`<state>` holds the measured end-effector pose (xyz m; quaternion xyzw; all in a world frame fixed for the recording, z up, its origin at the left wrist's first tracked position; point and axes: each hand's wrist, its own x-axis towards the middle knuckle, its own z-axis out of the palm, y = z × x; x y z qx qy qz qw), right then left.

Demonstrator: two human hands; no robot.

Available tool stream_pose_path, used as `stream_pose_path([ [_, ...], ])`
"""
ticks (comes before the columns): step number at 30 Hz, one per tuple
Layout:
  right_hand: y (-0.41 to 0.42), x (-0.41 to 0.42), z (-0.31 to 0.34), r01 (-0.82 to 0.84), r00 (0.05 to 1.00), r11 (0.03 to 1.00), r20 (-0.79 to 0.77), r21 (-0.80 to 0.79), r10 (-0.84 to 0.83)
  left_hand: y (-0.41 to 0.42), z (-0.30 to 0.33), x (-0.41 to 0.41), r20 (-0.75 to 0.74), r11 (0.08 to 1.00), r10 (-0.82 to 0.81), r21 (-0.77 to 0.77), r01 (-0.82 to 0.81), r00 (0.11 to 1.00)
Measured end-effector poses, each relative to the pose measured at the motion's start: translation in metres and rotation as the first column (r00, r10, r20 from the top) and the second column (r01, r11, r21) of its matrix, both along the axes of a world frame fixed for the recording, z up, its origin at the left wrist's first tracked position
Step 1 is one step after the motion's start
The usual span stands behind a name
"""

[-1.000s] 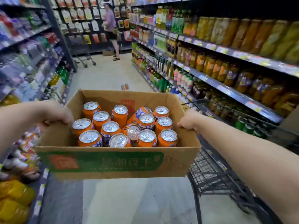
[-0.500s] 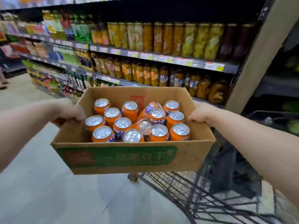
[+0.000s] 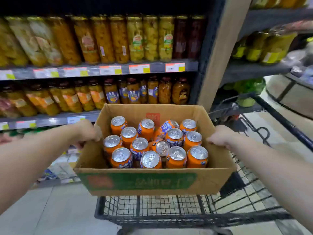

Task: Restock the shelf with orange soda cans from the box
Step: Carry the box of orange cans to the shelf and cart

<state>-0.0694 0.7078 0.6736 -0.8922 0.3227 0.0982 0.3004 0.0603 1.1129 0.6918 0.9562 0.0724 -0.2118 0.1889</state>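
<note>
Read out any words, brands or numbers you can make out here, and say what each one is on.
None reads for certain.
Cardboard box, green front panel: pale Chinese characters, too blurred to quote.
Box's inner back wall: red stamp, unreadable.
Orange soda cans: blue-and-white lettering, too distorted.
Shelf price tags: print too small.
Fruit jars: labels blurred.

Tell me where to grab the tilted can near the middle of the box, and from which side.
Take the tilted can by its upper rim and shoulder, coming from above. Its silver top leans toward the camera and stands clear of the upright cans packed around it in the box, so its sides are hemmed in. Both the left hand and the right hand grip the box's walls.
</note>
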Motion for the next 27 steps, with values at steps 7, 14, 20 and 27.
stream_pose_path([
  [7, 0.003, -0.026, -0.07, 0.219, 0.971, 0.976, -0.094, 0.004, -0.218, -0.035, -0.056, 0.055, -0.133, 0.982, -0.184, -0.057, 0.177, 0.974],
  [14, -0.012, -0.014, -0.138, 0.272, 0.948, 0.962, -0.184, 0.037, -0.261, -0.037, -0.147, 0.054, -0.218, 0.981, -0.191, -0.046, 0.186, 0.957],
  [20, -0.015, 0.012, -0.198, 0.225, 0.952, 0.974, -0.205, -0.034, -0.228, -0.026, -0.225, 0.041, -0.2, 0.998, -0.054, -0.034, 0.048, 0.978],
  [27, -0.019, 0.049, -0.269, 0.144, 0.954, 0.989, -0.264, -0.021, -0.145, -0.019, -0.314, 0.02, -0.202, 0.991, 0.125, 0.077, -0.111, 0.971],
])
